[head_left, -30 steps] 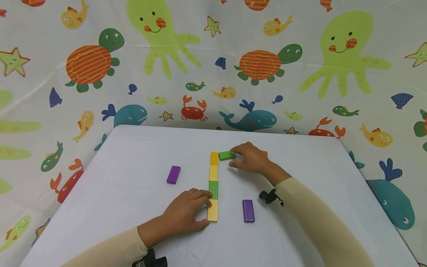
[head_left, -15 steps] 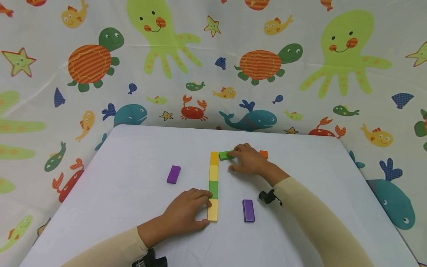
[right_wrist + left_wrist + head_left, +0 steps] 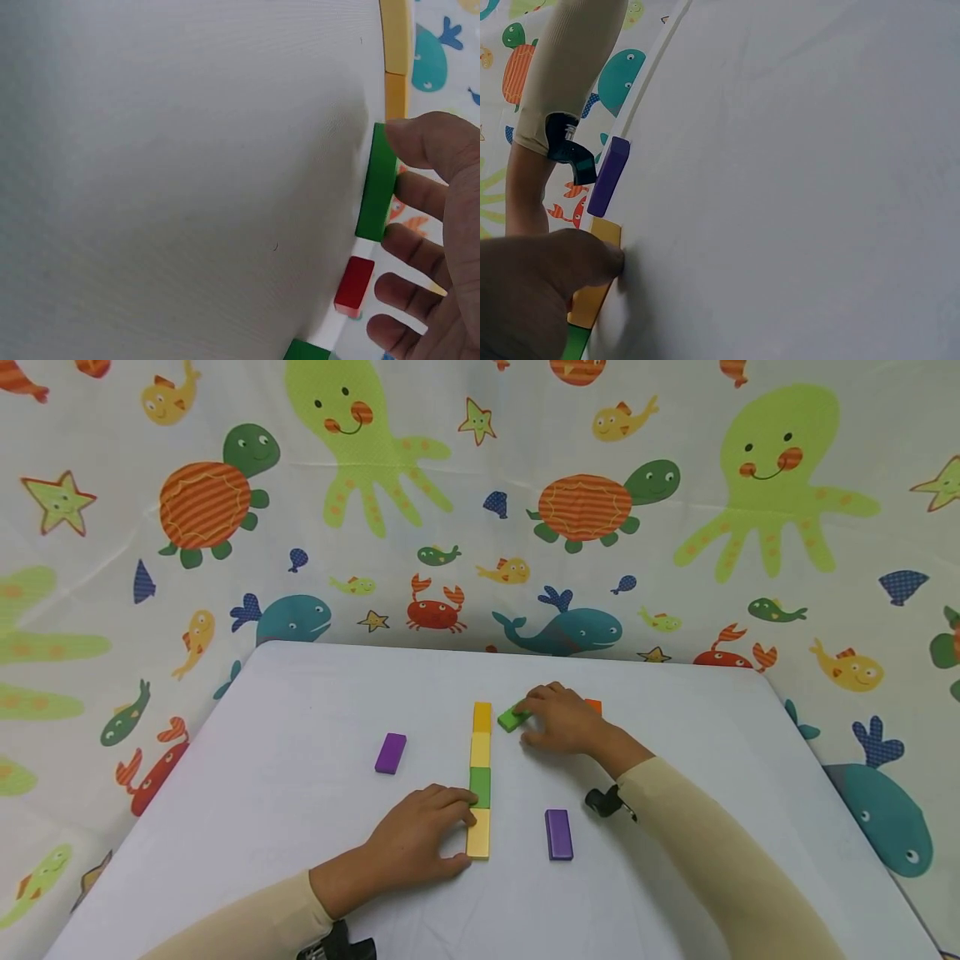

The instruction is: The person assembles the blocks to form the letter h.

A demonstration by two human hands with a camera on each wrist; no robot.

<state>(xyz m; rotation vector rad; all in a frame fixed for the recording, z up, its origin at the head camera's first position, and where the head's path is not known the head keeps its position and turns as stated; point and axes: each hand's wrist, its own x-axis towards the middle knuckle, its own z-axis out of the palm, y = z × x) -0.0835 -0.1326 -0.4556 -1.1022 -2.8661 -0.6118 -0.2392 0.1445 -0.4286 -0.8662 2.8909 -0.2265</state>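
Note:
A straight row of flat blocks runs away from the person: a pale yellow block (image 3: 477,835), a green block (image 3: 480,787), another yellow block (image 3: 480,749) and a deeper yellow one (image 3: 482,717) at the far end. My left hand (image 3: 412,835) rests along the row's left side, thumb and fingertips touching the nearest yellow block and the green one. With its thumb and fingers my right hand (image 3: 562,718) pinches a loose green block (image 3: 379,184), which lies angled just right of the row's far end.
One purple block (image 3: 391,753) lies left of the row, another purple block (image 3: 558,834) right of it. Past the right hand sits an orange-red block (image 3: 594,706). The right wrist view also shows another green block (image 3: 307,350). A sea-animal curtain (image 3: 637,568) backs the white table (image 3: 315,718).
The loose green block, beside the row's far end before, has turned and shifted slightly right, leaving a gap. My right hand moved with it; my left hand stayed put.

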